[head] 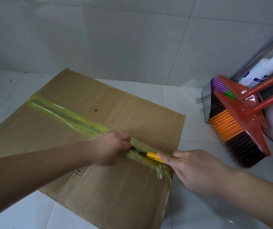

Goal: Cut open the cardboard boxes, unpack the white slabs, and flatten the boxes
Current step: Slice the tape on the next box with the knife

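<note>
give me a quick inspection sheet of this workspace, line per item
surface: pale tiled floor, tiled wall behind
job's things: cardboard box lying flat, seam sealed with yellowish tape; yellow cutter at the near end of the seam; no white slabs in view
clutter: two red brooms with coloured bristles, a dustpan and a white bottle at the right
grippers: left hand curled, fingers tucked into the seam at the cut; right hand holds the cutter
cables: nothing seen
surroundings: metal pole leaning at the right, pinkish rounded object behind the brooms
</note>
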